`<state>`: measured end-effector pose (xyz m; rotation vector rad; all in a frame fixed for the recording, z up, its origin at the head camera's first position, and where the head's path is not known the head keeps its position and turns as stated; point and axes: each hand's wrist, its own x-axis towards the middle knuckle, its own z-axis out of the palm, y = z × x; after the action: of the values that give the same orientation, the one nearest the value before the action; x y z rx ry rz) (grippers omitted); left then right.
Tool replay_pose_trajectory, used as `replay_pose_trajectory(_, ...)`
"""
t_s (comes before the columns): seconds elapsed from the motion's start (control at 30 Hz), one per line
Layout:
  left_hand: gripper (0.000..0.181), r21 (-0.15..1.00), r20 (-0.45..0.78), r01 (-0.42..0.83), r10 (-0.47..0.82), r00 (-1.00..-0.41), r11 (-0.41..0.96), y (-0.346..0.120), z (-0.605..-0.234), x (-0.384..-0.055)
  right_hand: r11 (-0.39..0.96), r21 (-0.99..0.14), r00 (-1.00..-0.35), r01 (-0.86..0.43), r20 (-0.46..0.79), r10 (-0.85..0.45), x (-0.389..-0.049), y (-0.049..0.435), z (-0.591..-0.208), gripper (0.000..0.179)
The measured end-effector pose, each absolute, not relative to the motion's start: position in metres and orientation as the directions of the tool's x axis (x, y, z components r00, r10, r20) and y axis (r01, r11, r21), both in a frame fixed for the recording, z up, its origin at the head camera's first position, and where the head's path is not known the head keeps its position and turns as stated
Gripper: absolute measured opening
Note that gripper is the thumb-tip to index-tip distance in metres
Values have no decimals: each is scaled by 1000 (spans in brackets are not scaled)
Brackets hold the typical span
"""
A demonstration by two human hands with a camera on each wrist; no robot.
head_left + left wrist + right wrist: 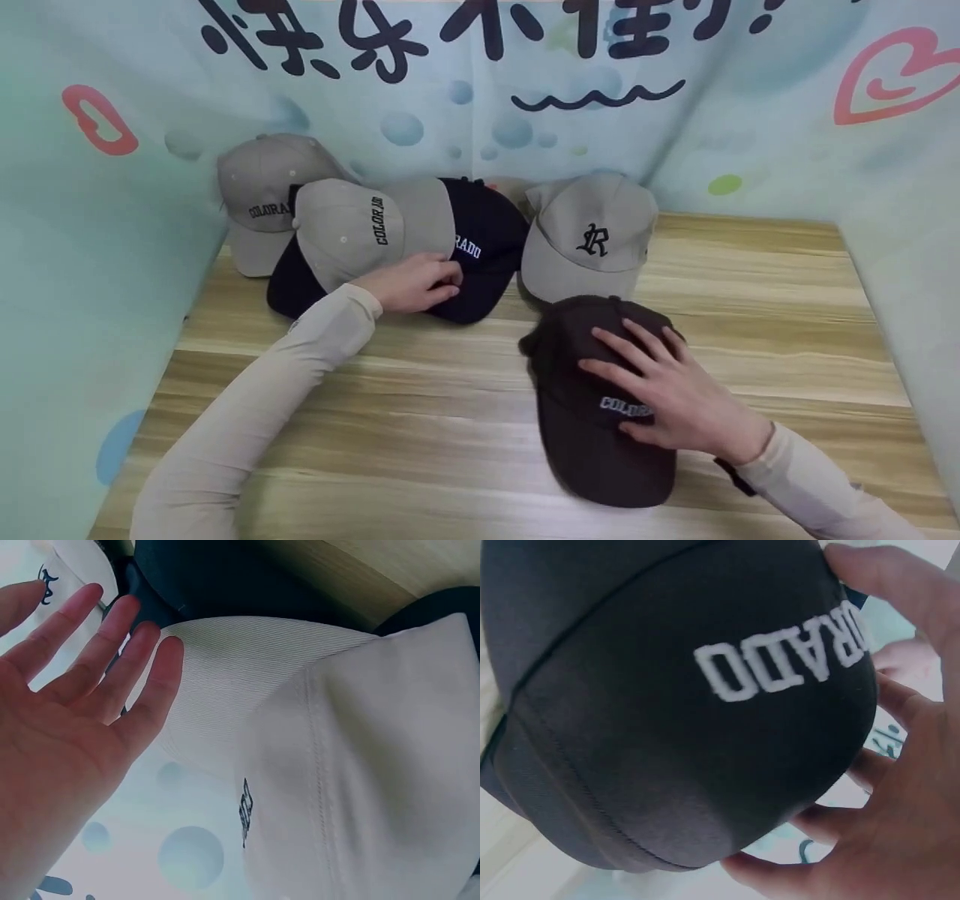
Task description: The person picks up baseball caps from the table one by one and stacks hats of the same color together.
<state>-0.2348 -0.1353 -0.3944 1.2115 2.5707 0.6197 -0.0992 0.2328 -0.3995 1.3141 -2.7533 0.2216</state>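
Note:
In the head view, my right hand [679, 397] is spread over the crown of a black cap [600, 469] with white lettering. In the right wrist view, its thumb and fingers curve around that black cap's crown [675, 750]. My left hand [411, 282], fingers loose and holding nothing, is over the edge of a beige cap [337, 225] and a navy cap [491, 225]. The beige cap's brim [240, 660] points right and overlaps the navy cap. In the left wrist view, the left hand [75, 712] appears beside this brim; contact is unclear.
A grey cap [262, 176] stands at the back left, partly covered by the beige one. Another grey cap with a black letter R [589, 214] sits right of the navy cap. A dark brim [291, 285] shows under the beige cap. Printed cloth [420, 97] walls the wooden table [390, 435].

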Motion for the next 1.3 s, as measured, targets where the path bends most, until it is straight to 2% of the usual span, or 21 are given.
replay_pose_trajectory(0.27, 10, 460, -33, 671, 767, -641, 581, -139, -396, -235, 690, -75, -694, -720, 89, -715, -93, 262, -395, 107)
replay_pose_trajectory(0.63, 12, 455, -86, 640, 746, -660, 619, -144, -397, -234, 743, -78, -747, -665, 55, -663, -85, 292, -390, 113)
replay_pose_trajectory(1.0, 13, 455, -90, 638, 745, -661, 621, -146, -395, -232, 793, -147, -803, -591, 11, -596, -103, 327, -386, 110)
replay_pose_trajectory(1.3, 13, 456, -77, 647, 752, -655, 611, -154, -396, -234, 812, -186, -821, -553, -45, -570, -119, 329, -377, 105)
